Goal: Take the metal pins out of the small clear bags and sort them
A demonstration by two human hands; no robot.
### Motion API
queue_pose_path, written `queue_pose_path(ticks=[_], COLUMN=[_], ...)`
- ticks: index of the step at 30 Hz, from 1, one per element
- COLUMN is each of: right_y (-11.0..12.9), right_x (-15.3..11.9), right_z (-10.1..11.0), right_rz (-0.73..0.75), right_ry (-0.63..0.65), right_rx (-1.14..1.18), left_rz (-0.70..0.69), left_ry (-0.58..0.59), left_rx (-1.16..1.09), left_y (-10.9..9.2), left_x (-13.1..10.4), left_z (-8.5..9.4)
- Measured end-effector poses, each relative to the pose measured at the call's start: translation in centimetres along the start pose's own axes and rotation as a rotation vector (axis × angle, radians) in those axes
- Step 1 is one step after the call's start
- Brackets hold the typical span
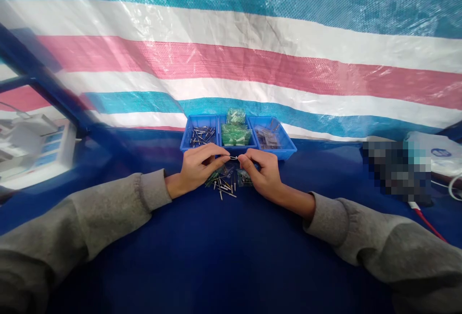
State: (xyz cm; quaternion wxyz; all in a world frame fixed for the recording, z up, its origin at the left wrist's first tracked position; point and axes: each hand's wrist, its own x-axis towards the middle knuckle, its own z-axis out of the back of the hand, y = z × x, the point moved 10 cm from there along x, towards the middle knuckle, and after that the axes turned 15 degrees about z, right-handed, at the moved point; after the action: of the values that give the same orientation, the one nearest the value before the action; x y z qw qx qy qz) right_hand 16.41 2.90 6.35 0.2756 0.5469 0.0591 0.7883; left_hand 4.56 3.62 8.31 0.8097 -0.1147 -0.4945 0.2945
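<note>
My left hand (202, 165) and my right hand (263, 170) meet over the table, just in front of the blue bins. Between their fingertips is a small, thin metal pin (234, 158), silvery and roughly level. The left thumb and fingers pinch one end, and the right thumb and fingers close on the other. Its exact kind is too small to make out. Below the hands lies a loose pile of similar thin metal pins (225, 189), some with a pale thicker part. A small clear packet (244, 177) with greenish contents sits by the right hand, partly covered by it.
Three joined blue bins hold metal pins (202, 136) on the left, green packets (236, 133) in the middle and clear bags (267, 138) on the right. A white power strip (54, 152) stands far left. At right are a blurred-out dark object (397, 172), a red cable (429, 223) and a white bag (442, 152).
</note>
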Motion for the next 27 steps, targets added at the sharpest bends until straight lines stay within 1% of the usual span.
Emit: queue_pose_path(ticks=[6,12,16,20,27], right_y=[-0.1,-0.2,-0.5,-0.5,0.1], right_x=[-0.1,-0.1,-0.2,-0.3,0.1], right_z=[-0.8,-0.1,-0.1,-0.4,-1.0], right_rz=[0.001,-0.027,-0.055,-0.059,0.01], right_ry=[0.064,-0.013,-0.032,-0.004,0.063], right_rx=[0.035,0.033,0.041,0.038,-0.033], left_rz=[-0.025,0.01,0.025,0.02,0.023], left_ry=[-0.007,-0.036,-0.047,-0.054,-0.052], left_rx=[-0.06,-0.071,-0.06,-0.065,-0.064], left_y=[-0.4,-0.1,0.2,0.2,0.3], left_x=[0.0,0.0,0.0,0.0,-0.1], left_z=[0.2,0.5,0.5,0.6,0.5])
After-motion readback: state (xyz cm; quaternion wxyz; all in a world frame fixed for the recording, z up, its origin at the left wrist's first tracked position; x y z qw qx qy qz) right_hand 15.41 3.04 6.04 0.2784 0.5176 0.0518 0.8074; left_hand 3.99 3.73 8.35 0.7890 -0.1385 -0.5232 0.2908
